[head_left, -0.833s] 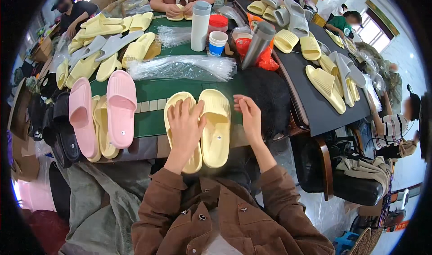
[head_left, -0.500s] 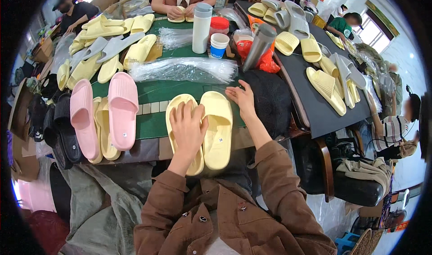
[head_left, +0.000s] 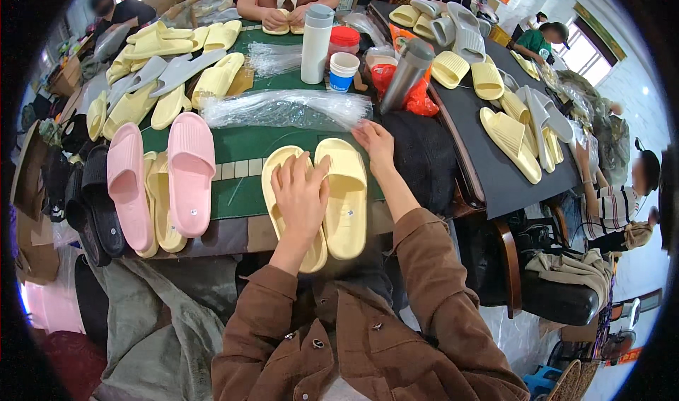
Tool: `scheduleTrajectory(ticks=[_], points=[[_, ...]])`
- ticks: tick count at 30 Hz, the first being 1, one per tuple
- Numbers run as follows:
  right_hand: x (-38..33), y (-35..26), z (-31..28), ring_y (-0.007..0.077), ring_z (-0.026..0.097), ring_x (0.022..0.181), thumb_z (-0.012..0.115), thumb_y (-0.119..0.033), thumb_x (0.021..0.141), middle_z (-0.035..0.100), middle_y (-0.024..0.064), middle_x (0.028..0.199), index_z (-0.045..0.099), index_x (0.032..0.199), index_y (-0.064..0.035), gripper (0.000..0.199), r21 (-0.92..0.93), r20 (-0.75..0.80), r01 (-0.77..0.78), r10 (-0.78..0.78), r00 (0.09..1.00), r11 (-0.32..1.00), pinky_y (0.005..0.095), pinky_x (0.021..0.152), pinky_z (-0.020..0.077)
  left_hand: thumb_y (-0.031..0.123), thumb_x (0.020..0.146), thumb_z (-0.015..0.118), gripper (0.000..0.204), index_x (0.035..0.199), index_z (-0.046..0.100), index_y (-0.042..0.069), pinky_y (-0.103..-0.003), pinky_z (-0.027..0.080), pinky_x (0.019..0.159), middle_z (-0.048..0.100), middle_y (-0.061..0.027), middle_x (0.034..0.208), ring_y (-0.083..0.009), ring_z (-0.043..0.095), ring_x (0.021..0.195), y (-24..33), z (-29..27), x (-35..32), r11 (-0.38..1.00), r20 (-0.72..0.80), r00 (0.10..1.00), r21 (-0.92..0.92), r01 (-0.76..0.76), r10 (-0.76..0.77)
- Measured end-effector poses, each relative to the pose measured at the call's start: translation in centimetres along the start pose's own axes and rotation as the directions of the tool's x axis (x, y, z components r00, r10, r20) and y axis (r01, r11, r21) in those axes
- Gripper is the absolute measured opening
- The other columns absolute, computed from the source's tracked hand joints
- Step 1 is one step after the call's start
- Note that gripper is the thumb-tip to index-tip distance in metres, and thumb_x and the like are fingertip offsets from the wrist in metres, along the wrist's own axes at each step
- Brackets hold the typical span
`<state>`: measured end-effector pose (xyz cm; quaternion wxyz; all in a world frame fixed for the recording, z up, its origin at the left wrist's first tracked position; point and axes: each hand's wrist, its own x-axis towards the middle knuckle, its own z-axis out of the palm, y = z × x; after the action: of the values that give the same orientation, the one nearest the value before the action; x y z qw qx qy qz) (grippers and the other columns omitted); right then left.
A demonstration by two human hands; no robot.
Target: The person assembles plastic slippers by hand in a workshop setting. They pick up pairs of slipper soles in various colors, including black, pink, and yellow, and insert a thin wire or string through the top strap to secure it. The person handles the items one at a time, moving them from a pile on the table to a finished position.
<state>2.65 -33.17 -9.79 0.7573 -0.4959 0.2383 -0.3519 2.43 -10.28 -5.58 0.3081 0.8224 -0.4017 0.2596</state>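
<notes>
Both hands are out over the green table [head_left: 247,189]: the left hand [head_left: 300,199] lies flat, fingers spread, pressing down on the pair of pale yellow slide sandals [head_left: 318,196] that sit side by side at the table's near edge, while the right hand [head_left: 375,141] is apart from it, fingers loosely open, reaching to the near end of the heap of clear plastic bags [head_left: 283,107] just beyond the sandals and gripping nothing that shows. These sandals look like moulded foam, so I judge them light, springy and a little grippy, unlikely to be hurt by a squeeze; the thick sole edge or the wide strap would give the surest hold. By contrast, the bags look thin, slick and clingy, best pinched at one corner to peel a single one free. Beside the pair, to the left, lie pink slide sandals [head_left: 187,171] over more yellow ones. Much of the left sandal is covered by the palm, whether the right fingertips actually touch a bag is hard to tell, and the table's far end bends away in the fisheye rim
</notes>
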Motion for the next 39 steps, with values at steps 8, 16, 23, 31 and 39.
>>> scheduleTrajectory(ticks=[8, 16, 23, 31, 39], points=[[-3.2, -1.7, 0.0, 0.0162, 0.063, 0.09, 0.053, -0.016, 0.098, 0.066, 0.0076, 0.103, 0.063, 0.117, -0.0008, 0.026, -0.117, -0.137, 0.105, -0.121, 0.983, 0.988, 0.0255, 0.072, 0.0541, 0.015, 0.08, 0.066, 0.034, 0.114, 0.066, 0.019, -0.045, 0.036, 0.099, 0.06, -0.0076, 0.114, -0.0296, 0.052, 0.113, 0.1, 0.0, 0.1, 0.998, -0.011, 1.0, -0.06, -0.016, 0.016], [-9.8, -5.9, 2.2, 0.0143, 0.06, 0.107, 0.046, -0.017, 0.102, 0.065, 0.0081, 0.115, 0.061, 0.113, -0.0016, 0.024, -0.213, 0.17, 0.356, -0.324, 0.93, 0.91, 0.0252, 0.074, 0.0537, 0.013, 0.084, 0.062, 0.031, 0.114, 0.064, 0.008, -0.044, 0.038, 0.096, 0.061, -0.0084, 0.104, -0.0282, 0.054, 0.106, 0.3, -1.2, 0.2, 0.982, -0.135, 0.99, -0.176, -0.065, 0.041], [-16.8, -8.7, 3.7, 0.0159, 0.064, 0.095, 0.039, -0.004, 0.101, 0.064, 0.0132, 0.106, 0.057, 0.106, 0.0041, 0.021, -0.125, 0.368, 0.375, -0.308, 0.877, 0.919, 0.0303, 0.076, 0.058, 0.015, 0.101, 0.044, 0.032, 0.126, 0.055, -0.001, -0.026, 0.045, 0.078, 0.062, -0.0115, 0.101, -0.0136, 0.057, 0.084, 3.3, -4.5, -1.1, 0.404, 0.304, 0.912, -0.824, 0.396, -0.275], [-23.6, -10.9, 1.9, 0.0135, 0.066, 0.068, 0.043, -0.001, 0.098, 0.066, 0.0087, 0.08, 0.061, 0.1, 0.0033, 0.018, -0.391, 0.755, 0.11, 0.25, 0.607, 0.914, 0.0255, 0.062, 0.054, 0.009, 0.1, 0.046, 0.024, 0.117, 0.059, -0.002, -0.024, 0.048, 0.08, 0.064, -0.0062, 0.105, -0.0087, 0.056, 0.084, 1.9, -6.5, -0.7, 0.022, 0.493, 0.801, -0.847, 0.531, -0.341], [-23.3, -13.1, 0.7, 0.0045, 0.054, 0.05, 0.045, -0.011, 0.1, 0.066, 0.0029, 0.078, 0.059, 0.102, -0.0016, 0.017, -0.484, 0.822, -0.047, 0.472, 0.318, 0.874, 0.0199, 0.046, 0.0422, 0.007, 0.096, 0.051, 0.02, 0.109, 0.061, -0.005, -0.023, 0.046, 0.08, 0.064, -0.007, 0.1, -0.0086, 0.056, 0.083, 0.4, -8.2, -1.2, -0.112, 0.495, 0.756, -0.859, 0.499, -0.427]])
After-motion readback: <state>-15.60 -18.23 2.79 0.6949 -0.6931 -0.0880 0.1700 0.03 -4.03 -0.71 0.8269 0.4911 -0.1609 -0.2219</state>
